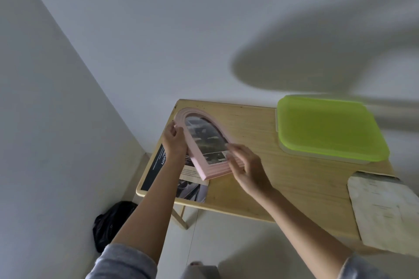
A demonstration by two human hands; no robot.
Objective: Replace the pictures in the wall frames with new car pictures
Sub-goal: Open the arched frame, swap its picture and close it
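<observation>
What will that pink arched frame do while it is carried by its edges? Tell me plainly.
The pink arched frame probably stays stiff: it spans between the left hand and right hand without sagging. It looks light, since fingertip grips on its rims hold it tilted above the table. Its pane seems to reflect light, so it may be glazed and fragile.

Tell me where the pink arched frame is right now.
In the head view, the pink arched frame is held in both hands over the wooden table's left end, above a magazine page, left of the green-lidded box.
</observation>
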